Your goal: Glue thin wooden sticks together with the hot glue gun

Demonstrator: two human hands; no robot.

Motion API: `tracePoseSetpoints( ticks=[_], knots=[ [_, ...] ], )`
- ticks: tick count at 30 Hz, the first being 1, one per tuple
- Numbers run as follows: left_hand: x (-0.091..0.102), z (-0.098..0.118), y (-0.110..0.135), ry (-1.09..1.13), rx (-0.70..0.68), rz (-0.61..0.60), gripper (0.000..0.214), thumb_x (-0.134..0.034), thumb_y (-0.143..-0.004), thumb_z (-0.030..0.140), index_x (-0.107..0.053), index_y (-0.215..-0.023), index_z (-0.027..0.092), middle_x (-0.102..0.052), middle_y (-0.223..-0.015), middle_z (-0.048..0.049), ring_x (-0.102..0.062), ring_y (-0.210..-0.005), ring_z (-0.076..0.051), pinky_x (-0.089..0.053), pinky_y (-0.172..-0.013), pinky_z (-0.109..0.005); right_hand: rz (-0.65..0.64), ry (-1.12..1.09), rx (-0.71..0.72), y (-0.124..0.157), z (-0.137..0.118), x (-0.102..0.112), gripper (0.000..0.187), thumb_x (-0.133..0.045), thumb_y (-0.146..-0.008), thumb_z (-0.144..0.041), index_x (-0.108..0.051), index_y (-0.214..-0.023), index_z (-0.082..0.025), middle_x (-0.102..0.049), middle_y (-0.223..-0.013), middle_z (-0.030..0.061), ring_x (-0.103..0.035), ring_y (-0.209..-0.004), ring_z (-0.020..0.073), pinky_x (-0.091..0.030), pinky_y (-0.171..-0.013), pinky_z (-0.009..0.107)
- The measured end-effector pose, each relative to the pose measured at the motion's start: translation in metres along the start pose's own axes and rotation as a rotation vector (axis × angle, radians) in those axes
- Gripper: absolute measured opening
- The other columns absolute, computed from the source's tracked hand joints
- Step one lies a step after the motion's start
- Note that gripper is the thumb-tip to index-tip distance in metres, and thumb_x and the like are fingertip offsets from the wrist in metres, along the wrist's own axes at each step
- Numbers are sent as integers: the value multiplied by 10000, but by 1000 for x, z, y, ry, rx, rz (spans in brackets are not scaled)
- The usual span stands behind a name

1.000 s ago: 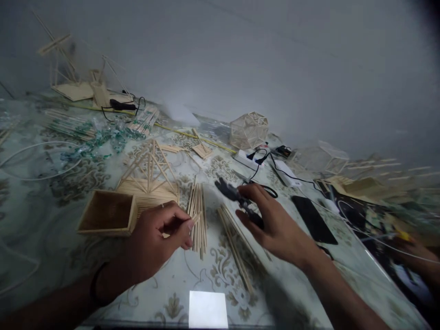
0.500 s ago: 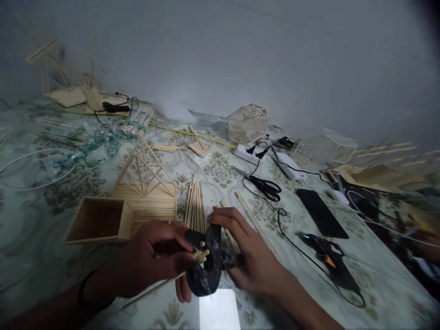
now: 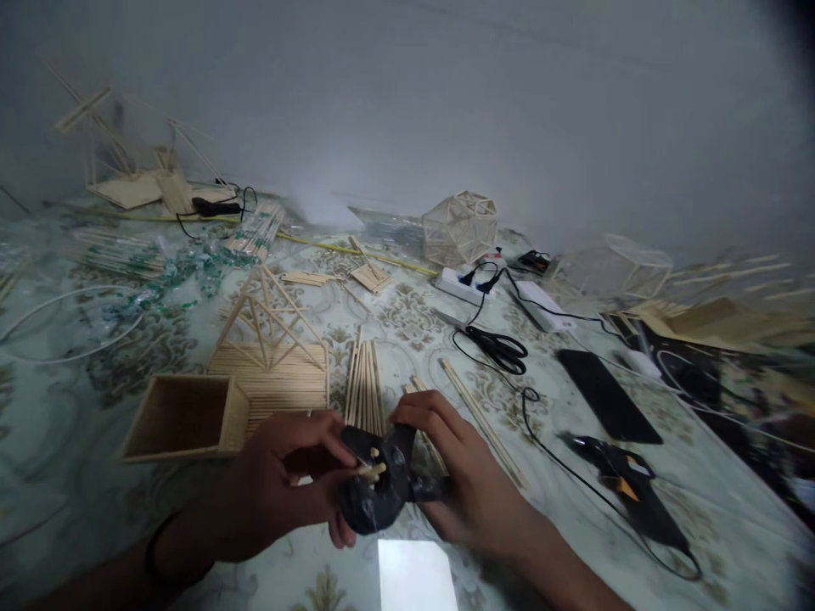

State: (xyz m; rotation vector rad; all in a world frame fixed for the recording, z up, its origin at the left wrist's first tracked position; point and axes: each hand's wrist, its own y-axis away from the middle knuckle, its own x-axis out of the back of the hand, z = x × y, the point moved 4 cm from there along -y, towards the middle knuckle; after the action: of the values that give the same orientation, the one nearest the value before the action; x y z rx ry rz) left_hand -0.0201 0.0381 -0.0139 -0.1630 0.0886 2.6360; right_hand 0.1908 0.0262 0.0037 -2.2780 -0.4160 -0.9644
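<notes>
My left hand is closed in a pinch on thin wooden sticks, whose pale cut ends poke out by the opening of a black tool. This black hooked tool looks like a cutter, though its exact kind is unclear. My right hand wraps round its right side, which the fingers partly hide. Just beyond the hands lies a bundle of wooden sticks. Left of it stand a stick-built platform with a triangular frame and an open wooden box.
Scissors, a black phone-like slab and a glue gun with a trailing cord lie to the right. Power strips and a polyhedral stick frame sit farther back. A bright white rectangle lies near the front.
The black tool has turned slightly and its opening around the stick ends looks narrower. Both hands keep their grip. The view has shifted a little, so the table items appear slightly lower.
</notes>
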Motion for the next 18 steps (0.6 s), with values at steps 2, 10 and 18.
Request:
tracePoseSetpoints(
  ticks=[2, 10, 18],
  knots=[
    [1, 5, -1, -47, -55, 11, 130, -817, -801, 126, -729, -812, 221, -731, -784, 27, -739, -599, -145, -614, -577, -237, 5, 13, -38, 0, -1, 2, 449, -571, -811, -145, -508, -1244, -248, -623, -1088, 90, -660, -1007, 272, -621, -823, 427],
    [-1, 32, 0, -496, -434, 149, 310, -650, -679, -27, -715, -791, 254, -755, -755, 44, -701, -676, -135, -564, -638, -198, 40, 137, -103, 7, -8, 6, 363, -577, -820, -145, -514, -1162, -249, -624, -1026, 83, -661, -881, 259, -603, -697, 395],
    [-3, 35, 2, -547, -464, 203, 255, -601, -678, 1, -681, -710, 241, -784, -766, 21, -749, -678, -152, -591, -635, -193, 83, 213, -92, 10, -5, 3, 293, -560, -849, -172, -522, -1130, -244, -614, -938, 52, -646, -766, 232, -544, -600, 351]
  ],
)
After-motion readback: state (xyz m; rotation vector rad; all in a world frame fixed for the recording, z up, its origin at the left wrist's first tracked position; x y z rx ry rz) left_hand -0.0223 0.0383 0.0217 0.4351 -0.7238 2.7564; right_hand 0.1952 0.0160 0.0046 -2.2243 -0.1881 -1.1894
